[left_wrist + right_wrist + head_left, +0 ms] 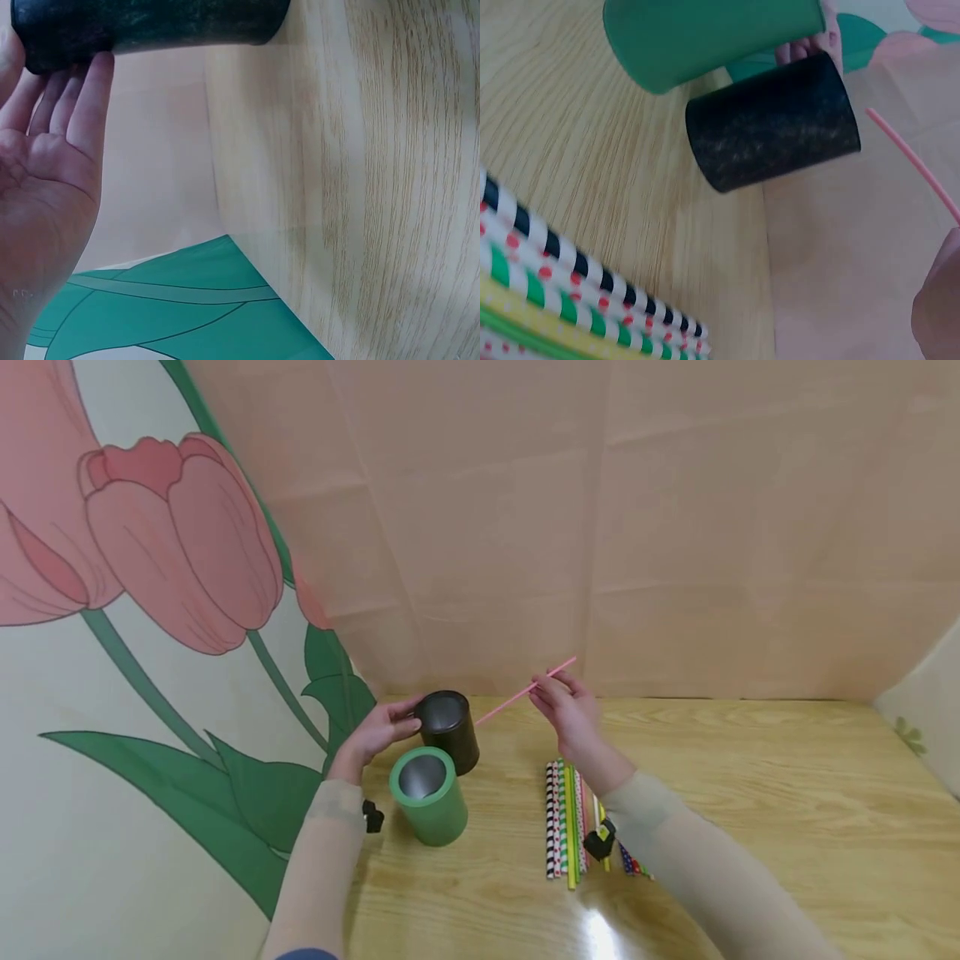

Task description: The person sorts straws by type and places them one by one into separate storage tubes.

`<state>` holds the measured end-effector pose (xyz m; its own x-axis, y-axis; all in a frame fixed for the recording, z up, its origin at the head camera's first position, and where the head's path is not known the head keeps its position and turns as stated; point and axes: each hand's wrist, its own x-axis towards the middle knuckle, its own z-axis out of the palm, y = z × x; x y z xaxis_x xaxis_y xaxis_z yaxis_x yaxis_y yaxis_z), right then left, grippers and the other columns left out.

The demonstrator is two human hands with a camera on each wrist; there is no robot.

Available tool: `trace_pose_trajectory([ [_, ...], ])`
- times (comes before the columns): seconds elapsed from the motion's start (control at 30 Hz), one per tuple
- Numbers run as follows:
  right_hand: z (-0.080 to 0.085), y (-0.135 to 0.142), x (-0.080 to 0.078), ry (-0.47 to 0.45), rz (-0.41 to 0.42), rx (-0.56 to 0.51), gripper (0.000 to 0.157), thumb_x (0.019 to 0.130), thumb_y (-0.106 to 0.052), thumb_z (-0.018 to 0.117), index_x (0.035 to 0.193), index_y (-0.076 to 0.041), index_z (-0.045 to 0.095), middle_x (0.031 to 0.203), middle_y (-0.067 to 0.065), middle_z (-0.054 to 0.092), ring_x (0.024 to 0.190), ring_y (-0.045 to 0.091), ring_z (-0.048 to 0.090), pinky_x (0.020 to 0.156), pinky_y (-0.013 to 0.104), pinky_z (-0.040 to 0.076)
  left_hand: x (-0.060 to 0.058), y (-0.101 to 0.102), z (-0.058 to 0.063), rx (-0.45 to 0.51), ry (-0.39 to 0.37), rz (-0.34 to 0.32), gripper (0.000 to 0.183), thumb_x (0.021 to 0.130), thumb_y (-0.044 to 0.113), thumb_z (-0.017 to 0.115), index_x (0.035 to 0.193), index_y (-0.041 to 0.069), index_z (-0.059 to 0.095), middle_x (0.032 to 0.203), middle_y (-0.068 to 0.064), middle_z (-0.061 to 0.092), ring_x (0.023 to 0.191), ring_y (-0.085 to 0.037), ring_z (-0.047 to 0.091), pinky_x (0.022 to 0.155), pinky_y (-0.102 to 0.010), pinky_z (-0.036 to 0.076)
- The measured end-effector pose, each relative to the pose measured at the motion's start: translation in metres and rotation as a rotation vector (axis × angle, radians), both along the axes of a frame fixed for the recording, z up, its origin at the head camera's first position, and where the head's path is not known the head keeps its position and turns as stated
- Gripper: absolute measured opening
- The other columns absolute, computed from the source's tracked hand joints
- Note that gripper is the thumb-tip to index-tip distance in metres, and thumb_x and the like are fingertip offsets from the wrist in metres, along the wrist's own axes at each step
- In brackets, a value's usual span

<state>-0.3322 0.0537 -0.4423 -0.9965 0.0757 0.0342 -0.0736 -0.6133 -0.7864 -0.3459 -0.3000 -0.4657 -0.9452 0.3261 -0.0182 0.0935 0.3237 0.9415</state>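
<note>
My left hand (382, 728) holds the side of a black cylindrical cup (459, 745) near its rim, with thumb and fingers against it. In the left wrist view the fingers (88, 112) reach the wall of the cup. Raised to the right, my right hand (564, 710) pinches a thin pink drinking straw (513, 697). This straw slants down toward the black cup; in the right wrist view its end stays apart from the rim. A green cup (438, 810) stands upright just in front of the black one.
Several patterned straws (562, 827) lie in a row on the wooden table (750, 785), partly under my right forearm. A tulip-patterned wall covering (187, 552) borders the table on the left. Behind it rises a plain pinkish-beige sheet (675, 527).
</note>
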Motion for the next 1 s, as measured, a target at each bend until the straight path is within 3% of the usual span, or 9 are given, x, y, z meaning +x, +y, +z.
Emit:
trace_pose_trajectory([
  [0.27, 0.003, -0.029, -0.005, 0.041, -0.069, -0.024, 0.015, 0.103, 0.004, 0.066, 0.116, -0.002, 0.062, 0.089, 0.003, 0.078, 0.085, 0.016, 0.077, 0.09, 0.035, 0.063, -0.002, 0.001, 0.001, -0.025, 0.0, 0.017, 0.061, 0.106, 0.011, 0.069, 0.162, 0.009, 0.046, 0.164, -0.02, 0.045, 0.142, -0.038, 0.054, 0.108, -0.046, 0.053],
  [0.5, 0.001, -0.046, -0.009, 0.043, -0.097, -0.016, 0.021, 0.1, 0.002, 0.072, 0.12, 0.002, 0.064, 0.096, 0.008, 0.077, 0.093, 0.021, 0.078, 0.091, 0.035, 0.062, -0.003, -0.001, -0.001, -0.023, 0.01, 0.012, 0.061, 0.105, 0.011, 0.068, 0.162, 0.008, 0.046, 0.164, -0.021, 0.045, 0.141, -0.039, 0.055, 0.108, -0.047, 0.053],
  [0.7, -0.001, -0.059, -0.011, 0.048, -0.108, 0.03, 0.022, 0.1, 0.002, 0.072, 0.121, 0.005, 0.066, 0.103, 0.018, 0.075, 0.087, 0.018, 0.077, 0.089, 0.035, 0.063, -0.002, -0.001, -0.001, -0.028, 0.011, 0.012, 0.062, 0.106, 0.015, 0.07, 0.163, 0.011, 0.046, 0.164, -0.02, 0.046, 0.141, -0.038, 0.056, 0.11, -0.049, 0.051],
  [0.83, -0.002, -0.068, -0.009, 0.055, -0.121, 0.077, 0.021, 0.099, 0.003, 0.073, 0.12, 0.006, 0.068, 0.1, 0.016, 0.076, 0.085, 0.019, 0.077, 0.085, 0.034, 0.064, -0.004, -0.001, -0.003, -0.034, 0.012, 0.01, 0.063, 0.105, 0.017, 0.071, 0.163, 0.012, 0.046, 0.164, -0.019, 0.046, 0.141, -0.037, 0.056, 0.11, -0.049, 0.051],
  [1.0, -0.005, -0.077, -0.005, 0.054, -0.113, 0.134, 0.022, 0.1, 0.002, 0.073, 0.121, 0.007, 0.07, 0.11, 0.028, 0.074, 0.085, 0.017, 0.077, 0.085, 0.035, 0.064, -0.001, -0.001, -0.002, -0.024, 0.003, 0.016, 0.061, 0.106, 0.013, 0.069, 0.163, 0.012, 0.047, 0.164, -0.018, 0.046, 0.141, -0.037, 0.056, 0.11, -0.048, 0.052],
])
